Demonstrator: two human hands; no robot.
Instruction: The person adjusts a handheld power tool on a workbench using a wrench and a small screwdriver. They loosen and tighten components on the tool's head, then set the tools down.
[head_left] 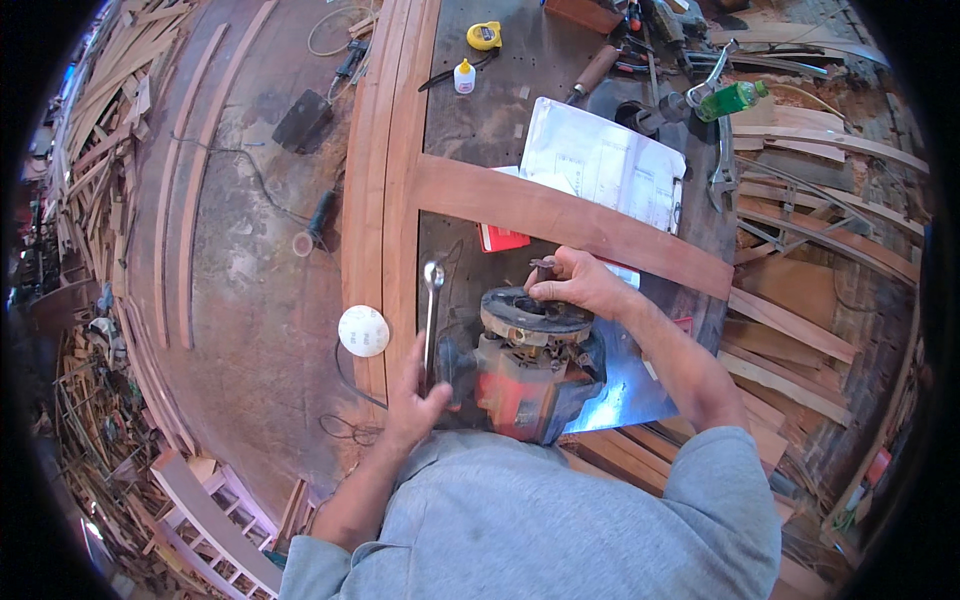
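A power router (520, 385) with a red body stands upside down close to my body, its round black base (505, 312) facing up. Over the base opening, the thumb and fingers of my right hand (580, 283) pinch a dark router bit (543, 267). To the left of the router, my left hand (412, 400) grips a shiny wrench (432, 320), ring end pointing up. Its lower end is hidden by the hand. Just beyond the router lies a flat reddish board (570, 215), set crosswise, with a red packet (502, 238) partly beneath it.
Long boards (385, 150) run away from me on the left, with a white sanding disc (363, 331) on them. Papers on a clipboard (600, 155), a glue bottle (464, 77), a yellow tape measure (484, 36) and a green bottle (732, 100) lie farther off. Scrap wood flanks both sides.
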